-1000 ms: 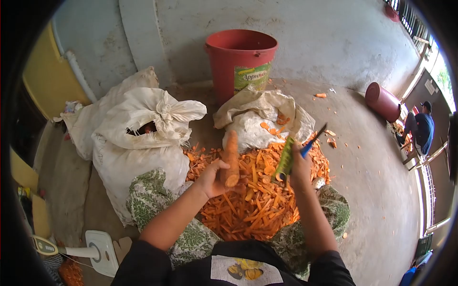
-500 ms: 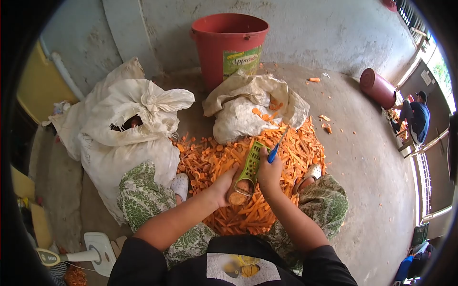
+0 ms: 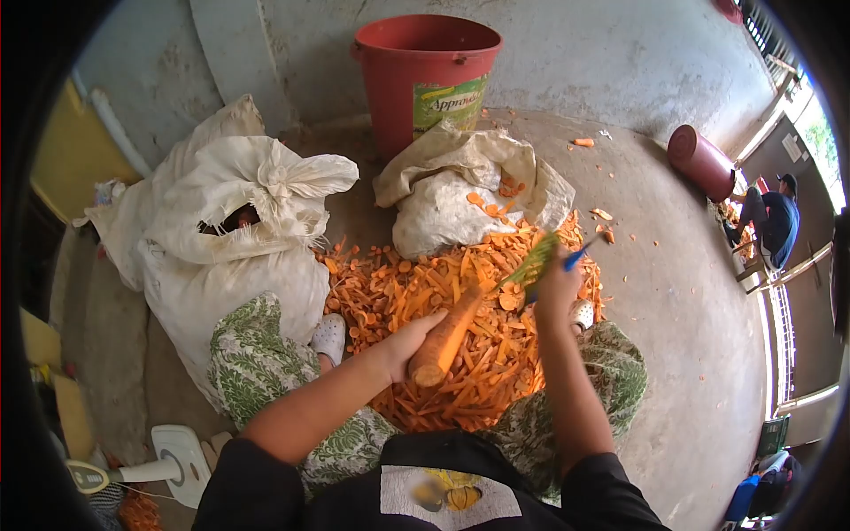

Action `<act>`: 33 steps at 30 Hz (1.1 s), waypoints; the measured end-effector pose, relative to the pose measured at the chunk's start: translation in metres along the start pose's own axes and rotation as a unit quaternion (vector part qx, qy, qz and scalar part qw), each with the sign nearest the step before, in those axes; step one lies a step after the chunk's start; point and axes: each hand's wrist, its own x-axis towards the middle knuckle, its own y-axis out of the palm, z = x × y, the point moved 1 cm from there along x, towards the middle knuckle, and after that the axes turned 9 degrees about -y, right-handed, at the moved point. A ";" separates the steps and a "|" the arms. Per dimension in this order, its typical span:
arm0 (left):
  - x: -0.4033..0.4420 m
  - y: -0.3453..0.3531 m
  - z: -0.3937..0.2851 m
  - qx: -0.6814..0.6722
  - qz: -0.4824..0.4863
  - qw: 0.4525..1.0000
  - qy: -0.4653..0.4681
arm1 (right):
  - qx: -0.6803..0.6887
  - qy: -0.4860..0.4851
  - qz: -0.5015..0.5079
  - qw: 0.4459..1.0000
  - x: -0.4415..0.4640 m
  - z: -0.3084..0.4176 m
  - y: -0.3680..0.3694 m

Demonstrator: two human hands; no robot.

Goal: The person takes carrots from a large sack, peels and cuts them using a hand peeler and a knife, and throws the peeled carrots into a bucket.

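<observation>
Two bare hands are at work, both closed on something. The left hand (image 3: 407, 347) grips the thick end of a carrot (image 3: 449, 336), which slants away from it toward the other hand. The right hand (image 3: 558, 288) is wrapped around a green peeler (image 3: 538, 258), blurred, and a blue-handled knife (image 3: 579, 256) that juts out to its right. The peeler's near end is close to the carrot's far tip; whether they touch, I cannot tell.

Beneath and between the hands spreads a heap of carrot peelings (image 3: 381, 301). Pale clogs flank it, one (image 3: 328, 337) just left of the left hand, the other (image 3: 582, 313) just beside the right wrist. Farther left of the left hand bulges a knotted white sack (image 3: 239, 296) with a torn hole. Straight ahead of both hands, a crumpled sack (image 3: 447, 215) lies at the heap's far edge, in the way of the red bucket (image 3: 390, 102) and hiding part of its base. Well off to the right of the right hand, a red container (image 3: 699, 164) lies tipped on the floor (image 3: 682, 354), near another person (image 3: 781, 230), seated.
</observation>
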 end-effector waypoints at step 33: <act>-0.003 -0.017 -0.004 0.027 -0.129 0.991 0.021 | 0.059 0.013 -0.044 0.997 0.008 -0.047 0.009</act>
